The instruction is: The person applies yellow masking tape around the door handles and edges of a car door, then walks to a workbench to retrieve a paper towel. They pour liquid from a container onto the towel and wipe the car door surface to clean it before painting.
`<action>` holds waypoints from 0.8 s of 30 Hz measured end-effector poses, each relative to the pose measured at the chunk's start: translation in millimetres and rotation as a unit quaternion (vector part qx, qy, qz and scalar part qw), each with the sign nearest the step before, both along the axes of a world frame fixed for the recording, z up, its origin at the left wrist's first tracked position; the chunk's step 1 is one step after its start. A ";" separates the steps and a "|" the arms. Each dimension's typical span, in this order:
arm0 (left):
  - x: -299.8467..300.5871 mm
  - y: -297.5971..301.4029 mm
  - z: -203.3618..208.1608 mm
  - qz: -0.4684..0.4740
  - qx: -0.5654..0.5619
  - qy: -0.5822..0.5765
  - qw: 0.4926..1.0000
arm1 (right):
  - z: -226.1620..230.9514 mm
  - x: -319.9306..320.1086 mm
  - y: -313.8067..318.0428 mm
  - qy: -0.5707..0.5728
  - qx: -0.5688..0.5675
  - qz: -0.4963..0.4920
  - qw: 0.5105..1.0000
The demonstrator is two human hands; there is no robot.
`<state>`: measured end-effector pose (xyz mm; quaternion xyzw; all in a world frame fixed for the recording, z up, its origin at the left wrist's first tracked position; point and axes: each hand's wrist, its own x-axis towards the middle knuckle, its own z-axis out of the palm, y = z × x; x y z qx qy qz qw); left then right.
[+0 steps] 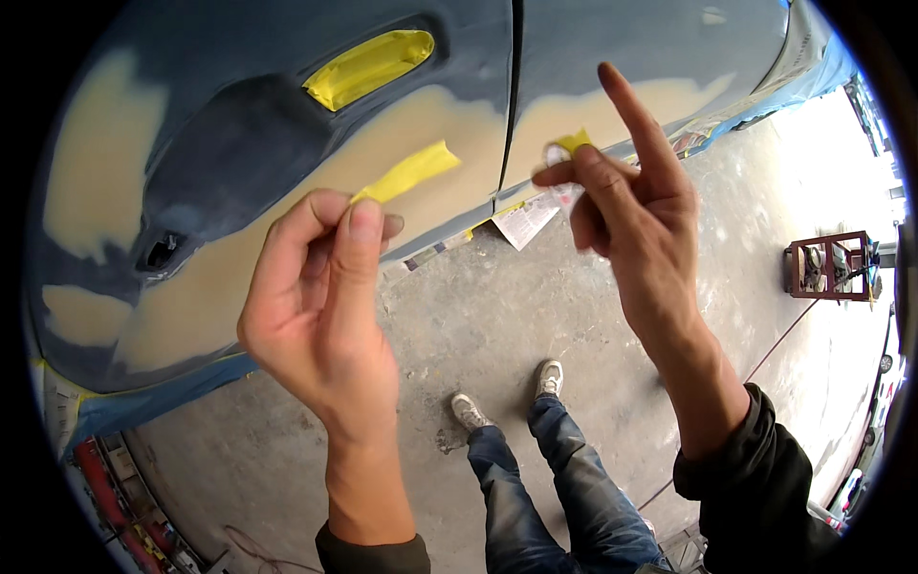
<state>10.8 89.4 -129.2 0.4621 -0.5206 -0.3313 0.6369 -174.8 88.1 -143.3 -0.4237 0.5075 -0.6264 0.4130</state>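
My left hand pinches one end of a short strip of yellow masking tape between thumb and fingers; its free end points up and to the right. My right hand is raised opposite, index finger stretched upward. Its thumb and other fingers close on a yellow tape piece, with a whitish round part beside it, perhaps a tape roll, mostly hidden and blurred. Beyond both hands stands a car side panel, dark grey with sanded beige patches. Yellow tape covers the recessed door handle area.
Newspaper masking hangs along the panel's lower edge. Blue sheeting covers the car's lower left. On the concrete floor stands a dark red cart at the right. A thin hose or cable runs nearby. Shelving fills the lower left.
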 end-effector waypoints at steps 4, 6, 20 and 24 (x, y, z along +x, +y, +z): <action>1.5 -7.5 -0.9 -0.035 0.014 0.013 0.999 | 0.0 14.9 -15.6 0.264 -0.155 -0.032 0.951; 0.9 -13.5 -2.3 -0.043 0.001 0.016 0.999 | 9.1 26.6 -24.1 0.322 -0.178 -0.045 0.929; -26.6 -59.0 9.3 0.146 -0.037 0.028 0.988 | 19.4 70.3 -67.6 0.258 -0.194 -0.185 0.928; -25.4 -62.2 8.8 0.165 -0.029 0.009 0.986 | 27.2 76.0 -65.8 0.254 -0.143 -0.184 0.939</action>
